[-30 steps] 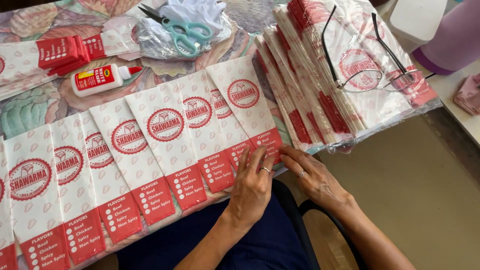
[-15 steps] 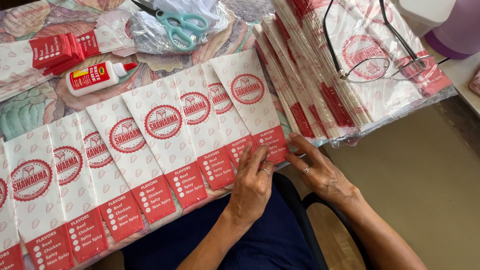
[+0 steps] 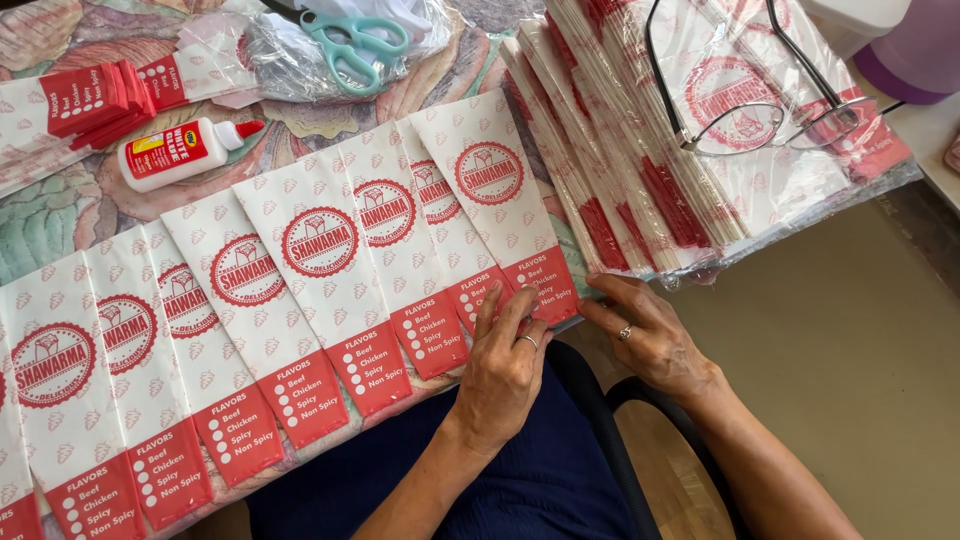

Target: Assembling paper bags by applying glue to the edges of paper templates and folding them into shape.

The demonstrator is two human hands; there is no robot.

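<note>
Left hand (image 3: pixel 500 372) lying flat, fingers released and spread, pressing the red bottom edge of the rightmost white-and-red printed paper bag (image 3: pixel 497 205) in the overlapping row at the table's near edge. Right hand (image 3: pixel 645 335) resting just beside, fingers loose, touching that bag's corner, gripping nothing. Farther off: stacked matching bags (image 3: pixel 640 160) bearing wire-rimmed eyeglasses (image 3: pixel 770 120), white glue bottle (image 3: pixel 180 152), teal-handled scissors (image 3: pixel 352 40).
</note>
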